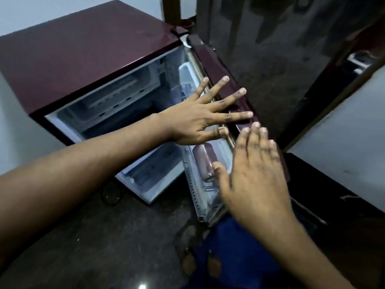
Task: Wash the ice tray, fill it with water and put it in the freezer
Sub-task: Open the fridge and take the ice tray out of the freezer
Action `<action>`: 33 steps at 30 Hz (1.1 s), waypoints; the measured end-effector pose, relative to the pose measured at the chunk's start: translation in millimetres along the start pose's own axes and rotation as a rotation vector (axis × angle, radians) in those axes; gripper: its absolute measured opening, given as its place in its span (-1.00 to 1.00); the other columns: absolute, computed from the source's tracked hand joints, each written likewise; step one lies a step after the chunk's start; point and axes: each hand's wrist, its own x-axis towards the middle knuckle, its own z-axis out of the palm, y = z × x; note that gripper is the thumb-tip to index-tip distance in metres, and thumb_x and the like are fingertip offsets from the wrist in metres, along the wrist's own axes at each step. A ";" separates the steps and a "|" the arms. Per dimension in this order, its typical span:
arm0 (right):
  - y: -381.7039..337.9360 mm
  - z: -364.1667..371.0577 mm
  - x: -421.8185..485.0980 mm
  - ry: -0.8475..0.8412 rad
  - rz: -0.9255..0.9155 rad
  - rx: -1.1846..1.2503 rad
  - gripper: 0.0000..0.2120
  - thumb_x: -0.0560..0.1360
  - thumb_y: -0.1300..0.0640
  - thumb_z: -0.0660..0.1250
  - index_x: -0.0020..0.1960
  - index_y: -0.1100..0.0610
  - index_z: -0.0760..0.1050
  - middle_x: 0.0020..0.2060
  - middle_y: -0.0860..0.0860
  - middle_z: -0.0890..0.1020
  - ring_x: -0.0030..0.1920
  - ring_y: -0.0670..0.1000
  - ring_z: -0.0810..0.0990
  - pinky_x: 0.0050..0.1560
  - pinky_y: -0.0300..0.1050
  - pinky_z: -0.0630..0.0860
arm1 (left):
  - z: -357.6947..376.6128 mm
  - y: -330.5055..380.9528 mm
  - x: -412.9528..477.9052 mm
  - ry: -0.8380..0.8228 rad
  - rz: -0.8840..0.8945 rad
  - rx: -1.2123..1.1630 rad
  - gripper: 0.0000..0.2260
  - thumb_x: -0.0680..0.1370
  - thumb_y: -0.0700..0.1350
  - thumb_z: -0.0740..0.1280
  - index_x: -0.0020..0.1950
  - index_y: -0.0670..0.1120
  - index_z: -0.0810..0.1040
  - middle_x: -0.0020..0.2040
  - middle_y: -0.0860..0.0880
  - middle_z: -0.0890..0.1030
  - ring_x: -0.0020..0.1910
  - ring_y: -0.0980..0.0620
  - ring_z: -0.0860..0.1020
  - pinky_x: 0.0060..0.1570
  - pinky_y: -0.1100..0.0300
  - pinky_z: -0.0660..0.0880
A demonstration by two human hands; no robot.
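Note:
A small maroon fridge (pixel 83 59) stands open below me. Its door (pixel 216 65) swings out to the right. A pale ice tray (pixel 112 97) lies in the freezer compartment at the top of the fridge. My left hand (pixel 200 117) is spread flat, its fingertips on the door's top edge. My right hand (pixel 256 170) hovers flat, fingers together, by the door's outer edge. Neither hand holds anything.
A pinkish bottle (pixel 205 161) lies in the door's inner shelf. A dark stone floor (pixel 104 236) lies in front. A black cable (pixel 110 197) runs under the fridge. A dark doorway and white wall (pixel 343 142) are at the right. Blue trousers (pixel 233 257) show below.

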 end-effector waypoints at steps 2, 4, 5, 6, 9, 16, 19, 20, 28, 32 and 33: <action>27.2 6.7 11.0 0.054 0.061 -0.054 -0.22 0.67 -0.16 0.04 0.65 0.39 0.03 0.64 0.36 0.09 0.66 0.30 0.07 0.66 0.23 0.03 | 6.8 9.9 26.0 0.027 -0.008 -0.031 -0.46 0.74 0.28 -0.08 0.73 0.24 0.05 0.77 0.00 -0.12 0.72 -0.24 -0.25 0.61 -0.39 -0.26; 50.9 9.1 23.1 0.043 0.112 -0.105 -0.18 0.67 -0.20 0.08 0.68 0.33 -0.07 0.67 0.31 -0.01 0.68 0.25 -0.03 0.67 0.19 -0.08 | 11.8 19.9 50.2 0.049 -0.030 -0.070 -0.44 0.72 0.32 -0.10 0.72 0.26 0.07 0.77 0.01 -0.07 0.74 -0.22 -0.15 0.61 -0.41 -0.22; 61.3 10.0 29.8 0.058 0.139 -0.127 -0.16 0.66 -0.22 0.09 0.68 0.31 -0.11 0.67 0.28 -0.03 0.69 0.23 -0.06 0.67 0.18 -0.12 | 13.6 24.3 61.5 0.057 -0.046 -0.084 -0.42 0.70 0.35 -0.11 0.72 0.27 0.07 0.77 0.02 -0.04 0.74 -0.22 -0.10 0.61 -0.40 -0.21; 70.8 9.6 36.7 0.076 0.164 -0.138 -0.15 0.66 -0.23 0.09 0.69 0.29 -0.12 0.68 0.26 -0.04 0.69 0.22 -0.07 0.67 0.18 -0.14 | 15.0 28.8 72.4 0.063 -0.063 -0.093 -0.40 0.68 0.38 -0.11 0.71 0.28 0.08 0.77 0.02 0.00 0.74 -0.22 -0.06 0.61 -0.40 -0.21; 95.6 12.4 55.0 0.155 0.205 -0.138 -0.17 0.66 -0.20 0.14 0.69 0.26 -0.08 0.68 0.23 0.01 0.69 0.21 -0.04 0.66 0.18 -0.14 | 18.4 39.9 100.5 0.083 -0.135 -0.117 -0.36 0.63 0.42 -0.15 0.71 0.31 0.07 0.77 0.02 0.03 0.73 -0.23 -0.03 0.61 -0.39 -0.22; 138.2 9.4 100.9 0.214 0.285 -0.086 -0.21 0.65 -0.13 0.20 0.69 0.24 -0.01 0.69 0.20 0.05 0.69 0.21 -0.03 0.67 0.19 -0.12 | 28.1 56.5 155.2 0.125 -0.290 -0.195 -0.44 0.69 0.38 -0.06 0.71 0.33 0.05 0.77 0.00 0.00 0.73 -0.22 -0.08 0.59 -0.40 -0.27; 149.8 10.3 113.5 0.234 0.291 -0.070 -0.21 0.64 -0.10 0.22 0.69 0.23 -0.01 0.69 0.19 0.04 0.69 0.21 -0.04 0.67 0.19 -0.12 | 26.3 53.8 168.7 0.103 -0.297 -0.202 -0.42 0.69 0.39 -0.08 0.71 0.32 0.03 0.77 -0.01 -0.02 0.74 -0.22 -0.09 0.60 -0.37 -0.28; 153.3 11.2 117.1 0.239 0.291 -0.060 -0.21 0.64 -0.10 0.22 0.69 0.23 0.00 0.69 0.19 0.05 0.69 0.22 -0.04 0.67 0.19 -0.12 | 24.9 51.5 171.9 0.089 -0.294 -0.194 -0.41 0.69 0.40 -0.08 0.72 0.31 0.03 0.77 -0.02 -0.03 0.73 -0.22 -0.09 0.61 -0.36 -0.27; 136.3 24.6 132.7 0.373 0.244 0.079 -0.24 0.66 -0.10 0.21 0.66 0.33 0.05 0.65 0.30 0.11 0.67 0.31 -0.03 0.66 0.22 -0.13 | 40.0 22.4 136.0 0.216 -0.332 -0.196 -0.33 0.68 0.40 -0.02 0.75 0.19 -0.03 0.77 -0.09 -0.13 0.73 -0.23 -0.04 0.65 -0.33 -0.13; 83.4 52.0 144.2 0.499 0.024 0.302 -0.43 0.65 0.04 0.18 0.56 0.33 0.32 0.54 0.29 0.39 0.62 0.29 0.22 0.64 0.19 0.08 | 67.5 -10.4 80.5 0.243 -0.476 -0.233 -0.33 0.68 0.37 -0.02 0.75 0.18 -0.07 0.76 -0.11 -0.22 0.73 -0.24 -0.13 0.65 -0.33 -0.17; 68.3 61.7 149.2 0.513 -0.034 0.346 -0.49 0.66 0.07 0.19 0.51 0.33 0.40 0.47 0.28 0.48 0.58 0.28 0.32 0.61 0.21 0.20 | 75.5 -20.8 63.0 0.236 -0.520 -0.230 -0.33 0.69 0.37 -0.02 0.75 0.18 -0.08 0.75 -0.11 -0.24 0.73 -0.23 -0.16 0.65 -0.32 -0.18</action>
